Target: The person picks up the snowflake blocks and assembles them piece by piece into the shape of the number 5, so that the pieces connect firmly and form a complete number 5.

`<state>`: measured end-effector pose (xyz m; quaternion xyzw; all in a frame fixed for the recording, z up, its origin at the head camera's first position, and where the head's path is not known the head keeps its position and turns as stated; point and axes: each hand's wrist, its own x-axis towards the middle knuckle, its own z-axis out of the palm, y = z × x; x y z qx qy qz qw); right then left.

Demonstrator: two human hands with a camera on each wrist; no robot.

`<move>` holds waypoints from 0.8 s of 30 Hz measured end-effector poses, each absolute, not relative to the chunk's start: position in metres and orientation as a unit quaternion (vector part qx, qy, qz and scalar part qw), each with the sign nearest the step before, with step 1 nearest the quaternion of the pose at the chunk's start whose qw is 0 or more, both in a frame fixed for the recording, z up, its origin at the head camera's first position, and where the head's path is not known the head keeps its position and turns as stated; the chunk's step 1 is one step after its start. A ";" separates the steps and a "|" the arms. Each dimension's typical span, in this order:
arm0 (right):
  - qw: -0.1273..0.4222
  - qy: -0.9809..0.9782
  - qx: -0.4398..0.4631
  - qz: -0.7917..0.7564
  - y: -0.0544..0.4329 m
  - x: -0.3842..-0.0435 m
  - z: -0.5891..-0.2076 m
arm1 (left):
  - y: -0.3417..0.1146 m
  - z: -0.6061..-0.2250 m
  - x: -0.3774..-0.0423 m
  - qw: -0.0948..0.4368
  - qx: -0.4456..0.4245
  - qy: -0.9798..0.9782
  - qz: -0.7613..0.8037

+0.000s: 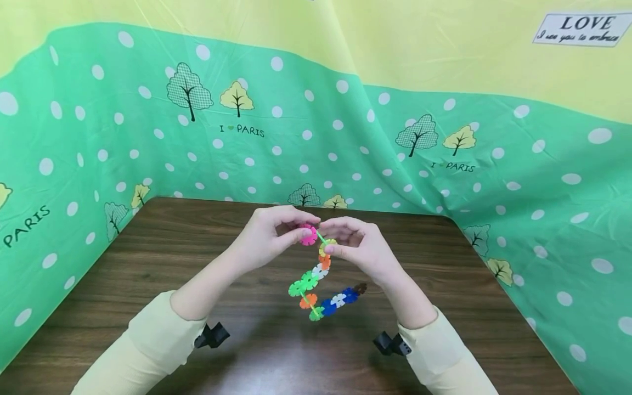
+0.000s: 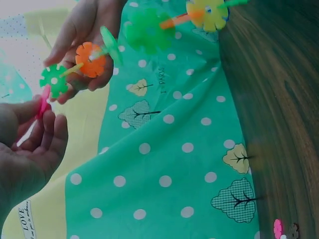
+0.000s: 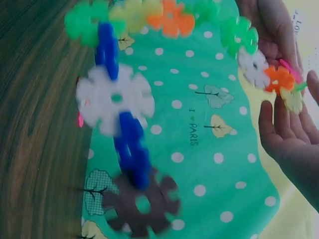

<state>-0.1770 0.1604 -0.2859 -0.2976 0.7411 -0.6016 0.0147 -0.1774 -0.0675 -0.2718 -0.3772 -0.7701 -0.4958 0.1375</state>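
Note:
A chain of interlocking plastic flower discs hangs between the two hands, above the table. My left hand pinches the pink disc at the chain's upper end between thumb and fingers. Close beside it, my right hand holds the yellow disc with thumb and fingers. A green disc sits between the pink and yellow ones. Below run orange, white and green discs, then blue ones with a white disc among them. The brown disc ends the loose lower end.
The dark wood table lies under the hands. A green and yellow printed cloth hangs around its back and sides. A small pink piece and a dark one show at the left wrist view's lower edge. Black mounts sit at both wrists.

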 end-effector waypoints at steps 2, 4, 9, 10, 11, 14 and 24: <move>0.036 0.734 -0.290 -0.613 0.161 -0.178 -0.287 | -0.067 -0.273 -0.179 0.115 -0.396 -0.773 -0.483; 0.052 0.729 -0.287 -0.620 0.162 -0.179 -0.287 | -0.067 -0.274 -0.179 0.098 -0.413 -0.771 -0.475; 0.072 0.716 -0.290 -0.631 0.162 -0.181 -0.289 | -0.064 -0.275 -0.179 0.075 -0.421 -0.770 -0.474; 0.064 0.718 -0.294 -0.628 0.162 -0.180 -0.290 | -0.063 -0.275 -0.179 0.078 -0.417 -0.771 -0.475; 0.047 0.722 -0.298 -0.622 0.162 -0.180 -0.291 | -0.063 -0.276 -0.180 0.085 -0.413 -0.772 -0.476; -0.035 0.760 -0.273 -0.589 0.159 -0.170 -0.287 | -0.064 -0.279 -0.184 0.133 -0.393 -0.771 -0.484; 0.004 0.770 -0.207 -0.604 0.149 -0.171 -0.315 | -0.063 -0.289 -0.190 0.264 -0.364 -0.730 -0.515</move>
